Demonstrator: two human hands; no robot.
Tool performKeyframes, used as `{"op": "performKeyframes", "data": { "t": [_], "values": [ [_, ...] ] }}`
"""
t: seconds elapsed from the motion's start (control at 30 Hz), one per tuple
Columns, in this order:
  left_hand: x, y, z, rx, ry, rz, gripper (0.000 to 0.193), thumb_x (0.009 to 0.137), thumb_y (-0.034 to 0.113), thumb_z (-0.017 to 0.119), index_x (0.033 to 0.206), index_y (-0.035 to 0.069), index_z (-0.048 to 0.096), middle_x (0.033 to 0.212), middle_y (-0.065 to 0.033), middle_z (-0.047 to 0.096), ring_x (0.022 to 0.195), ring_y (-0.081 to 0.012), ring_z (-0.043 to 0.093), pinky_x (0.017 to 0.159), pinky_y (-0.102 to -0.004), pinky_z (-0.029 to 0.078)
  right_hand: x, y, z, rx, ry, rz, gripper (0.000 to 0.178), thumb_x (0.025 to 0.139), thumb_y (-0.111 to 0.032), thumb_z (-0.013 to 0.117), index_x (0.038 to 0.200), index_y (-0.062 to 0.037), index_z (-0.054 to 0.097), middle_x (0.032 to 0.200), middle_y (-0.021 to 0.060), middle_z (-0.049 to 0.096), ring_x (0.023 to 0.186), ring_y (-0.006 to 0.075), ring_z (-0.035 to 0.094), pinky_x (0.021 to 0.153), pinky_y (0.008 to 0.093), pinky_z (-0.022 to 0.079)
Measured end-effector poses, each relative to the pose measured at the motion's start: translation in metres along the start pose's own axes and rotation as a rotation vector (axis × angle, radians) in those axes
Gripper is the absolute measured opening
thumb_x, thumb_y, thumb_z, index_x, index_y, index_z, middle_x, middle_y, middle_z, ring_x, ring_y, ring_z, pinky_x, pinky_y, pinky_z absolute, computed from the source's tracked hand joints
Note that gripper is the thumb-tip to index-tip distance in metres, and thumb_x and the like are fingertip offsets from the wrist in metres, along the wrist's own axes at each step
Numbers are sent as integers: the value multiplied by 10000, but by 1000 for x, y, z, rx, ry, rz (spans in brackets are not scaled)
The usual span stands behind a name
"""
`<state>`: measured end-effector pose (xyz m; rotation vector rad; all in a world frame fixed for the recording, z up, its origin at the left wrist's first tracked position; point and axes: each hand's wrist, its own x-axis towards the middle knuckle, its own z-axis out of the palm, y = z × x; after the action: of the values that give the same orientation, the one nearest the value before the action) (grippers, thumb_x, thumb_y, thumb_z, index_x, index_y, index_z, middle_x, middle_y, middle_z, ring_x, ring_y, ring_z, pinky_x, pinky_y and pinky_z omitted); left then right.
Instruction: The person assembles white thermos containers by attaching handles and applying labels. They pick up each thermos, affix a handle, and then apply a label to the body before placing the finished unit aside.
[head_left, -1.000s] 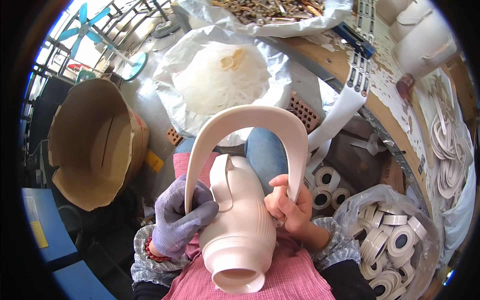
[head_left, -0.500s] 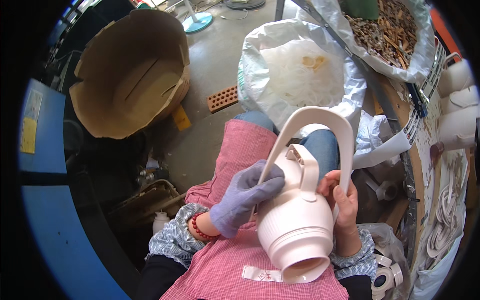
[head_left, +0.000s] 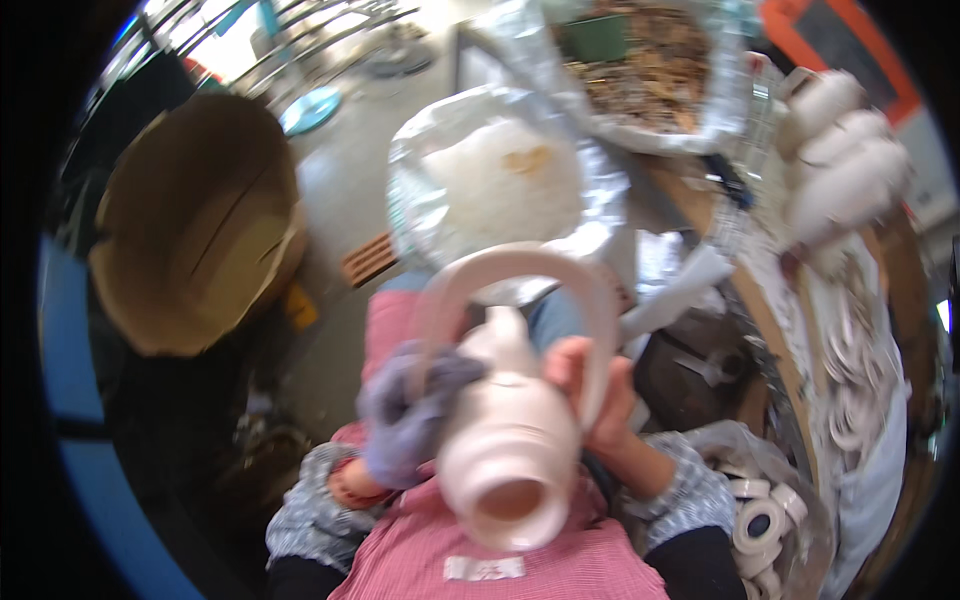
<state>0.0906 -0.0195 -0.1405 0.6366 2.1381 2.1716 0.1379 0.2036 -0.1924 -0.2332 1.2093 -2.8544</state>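
Note:
A pale pink unglazed clay pot [head_left: 510,440] with a tall arched handle [head_left: 520,265] and a spout lies tilted on my lap, its open mouth toward me. My left hand [head_left: 410,415], in a grey-purple glove, presses against the pot's left side near the spout. My bare right hand [head_left: 590,395] grips the right side of the pot beside the handle's base. I wear a pink checked apron [head_left: 500,560]. The picture is blurred by motion.
A large open cardboard drum [head_left: 195,235] stands at the left. Ahead is a plastic bag of white material [head_left: 500,185], a bag of brown scraps [head_left: 650,70] beyond it. Several pale clay rings [head_left: 760,515] fill a bag at the lower right. White clay pieces [head_left: 840,150] rest on a bench at the right.
The view has swung back and blurred. The pot has turned so its mouth faces me more squarely; both hands stay on its sides.

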Motion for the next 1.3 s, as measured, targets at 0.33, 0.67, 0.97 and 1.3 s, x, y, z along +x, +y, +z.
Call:
{"op": "performKeyframes", "data": {
  "t": [0.33,0.67,0.97,1.3],
  "values": [
    [112,32,-50,131,-372,337,161,897,155,594,847,12,647,1148,-169,581,1061,-266,576,974,-359,419,97,-128,-43,-802,190,-451,193,978,-245,567,1049,-70,605,766,-32,556,634,51,514,567,211,442],
    [97,-50,5,4,-748,-271,247,842,6,636,1085,11,682,1225,-137,605,1118,-217,567,955,-328,447,59,-370,-116,-912,625,-904,115,919,-114,597,933,-21,531,790,99,640,669,200,663,600,308,559],
    [95,-94,10,-28,-663,-519,270,893,55,620,1154,-14,638,1160,-85,632,1106,-177,564,961,-305,442,122,-409,-246,-1081,852,-1080,251,919,-68,586,1095,5,423,826,86,603,649,157,642,556,283,582],
    [84,-126,22,31,-550,-639,241,926,38,597,1146,-56,630,1083,-70,662,937,-121,593,836,-244,485,25,-505,-327,-1439,1695,-1298,487,821,-360,732,1106,0,566,985,143,616,921,311,569,820,409,438]
  ]
}}
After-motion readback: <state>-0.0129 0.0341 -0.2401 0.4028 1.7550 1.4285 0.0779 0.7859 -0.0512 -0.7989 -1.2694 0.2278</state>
